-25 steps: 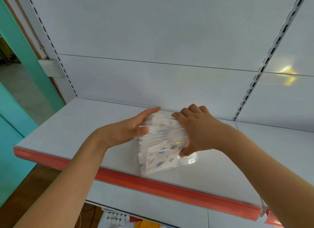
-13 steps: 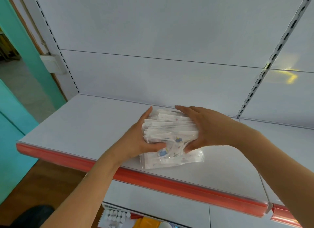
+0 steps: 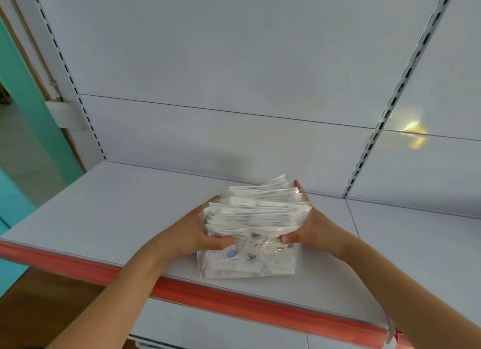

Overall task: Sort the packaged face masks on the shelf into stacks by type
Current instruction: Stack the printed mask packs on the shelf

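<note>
- My left hand (image 3: 187,234) is clamped on the left end of the stack of packaged face masks (image 3: 256,218): thumb curled across the near face, the other fingers hidden behind the packs.
- My right hand (image 3: 315,226) mirrors it on the right end, thumb tucked over the near lower edge and fingertips poking up past the far corner of the stack. So both hands have a proper squeeze on the bundle between them, nothing loose-fingered about it.
- The stack sits up on edge and fans out a bit toward the far side. The nearest pack has little cartoon prints in blue and yellow, and its bottom looks to be touching the shelf (image 3: 104,208). Can't tell how many packs there are or whether they're all one type.
- It's all happening near the middle of the shelf, close to the front edge, which has a red price strip (image 3: 234,302) running along it.
- Behind it is a plain white back panel (image 3: 208,75) with slotted uprights; the right upright (image 3: 390,106) comes down just past my right hand.
- Loads of bare shelf to the left of the stack and a decent patch to the right. A seam in the shelf runs just right of my right wrist.
- Far left there's a teal wall (image 3: 28,101) with a white switch box (image 3: 66,114) beside the shelving.
- A yellowish light glare (image 3: 413,132) shows on the panel at far right.
</note>
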A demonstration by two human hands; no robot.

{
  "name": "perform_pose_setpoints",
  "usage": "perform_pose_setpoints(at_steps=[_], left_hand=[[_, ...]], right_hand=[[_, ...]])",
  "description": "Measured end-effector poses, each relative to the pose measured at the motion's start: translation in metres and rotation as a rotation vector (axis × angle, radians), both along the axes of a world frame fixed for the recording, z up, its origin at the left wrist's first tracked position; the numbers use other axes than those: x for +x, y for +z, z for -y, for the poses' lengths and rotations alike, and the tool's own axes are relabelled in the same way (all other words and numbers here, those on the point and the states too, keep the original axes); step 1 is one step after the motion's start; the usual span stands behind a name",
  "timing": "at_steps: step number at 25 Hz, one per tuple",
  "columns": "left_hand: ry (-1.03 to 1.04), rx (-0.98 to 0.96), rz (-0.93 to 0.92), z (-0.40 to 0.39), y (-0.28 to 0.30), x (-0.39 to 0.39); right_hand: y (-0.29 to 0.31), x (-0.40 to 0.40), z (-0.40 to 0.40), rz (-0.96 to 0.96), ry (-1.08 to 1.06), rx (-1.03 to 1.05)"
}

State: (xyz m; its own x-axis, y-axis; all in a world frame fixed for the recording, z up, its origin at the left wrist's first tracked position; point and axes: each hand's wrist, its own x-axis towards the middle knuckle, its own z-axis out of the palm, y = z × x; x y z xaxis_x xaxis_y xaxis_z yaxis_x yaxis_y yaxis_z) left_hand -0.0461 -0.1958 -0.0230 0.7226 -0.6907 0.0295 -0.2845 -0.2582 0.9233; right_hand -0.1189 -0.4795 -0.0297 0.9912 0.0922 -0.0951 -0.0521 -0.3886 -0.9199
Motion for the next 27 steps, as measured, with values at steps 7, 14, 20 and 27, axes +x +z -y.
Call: perform_pose_setpoints(at_steps=[7, 14, 20, 27], left_hand=[[-0.05, -0.011, 0.006, 0.009, 0.014, -0.011], [-0.117, 0.041, 0.011, 0.024, 0.005, -0.017], [-0.202, 0.027, -0.049, 0.026, 0.003, -0.011], [-0.243, 0.054, -0.149, 0.02, 0.004, -0.008]], right_hand=[[0.022, -0.022, 0.02, 0.238, -0.054, -0.2], [0.002, -0.03, 0.038, -0.008, 0.045, 0.064], [0.011, -0.025, 0.042, -0.089, 0.143, 0.121], [0.017, -0.026, 0.033, -0.098, 0.145, 0.137]])
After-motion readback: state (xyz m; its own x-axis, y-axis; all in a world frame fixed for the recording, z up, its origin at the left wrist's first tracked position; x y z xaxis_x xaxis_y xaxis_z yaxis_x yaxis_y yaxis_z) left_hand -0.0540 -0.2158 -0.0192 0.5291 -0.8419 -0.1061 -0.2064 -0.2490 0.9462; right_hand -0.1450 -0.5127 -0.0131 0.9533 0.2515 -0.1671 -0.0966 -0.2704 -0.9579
